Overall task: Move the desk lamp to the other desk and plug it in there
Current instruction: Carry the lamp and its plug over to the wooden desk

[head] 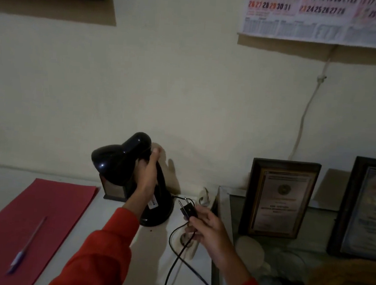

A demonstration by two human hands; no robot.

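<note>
Nearest the camera, at about five o'clock, the right hand (209, 230) was closed around the black two-pin plug (187, 208), its prongs pointing up toward eleven o'clock and bare, in no socket. From the plug the black cord (174, 257) looped down past six o'clock. Just under that hand lay a white socket strip (189, 241) on the white bench (119, 206), so the plug sat above the nearest outlet, its long axis tilted away from it; the right hand was plainly the nearer one for plugging in. Farther off, toward twelve o'clock, the left hand (148, 173) gripped the black desk lamp (132, 174) by its neck, the base resting on or just above the bench. A red folder (30, 220) with a pen (27, 244) lay at nine o'clock, framed certificates (279, 199) at three.
</note>
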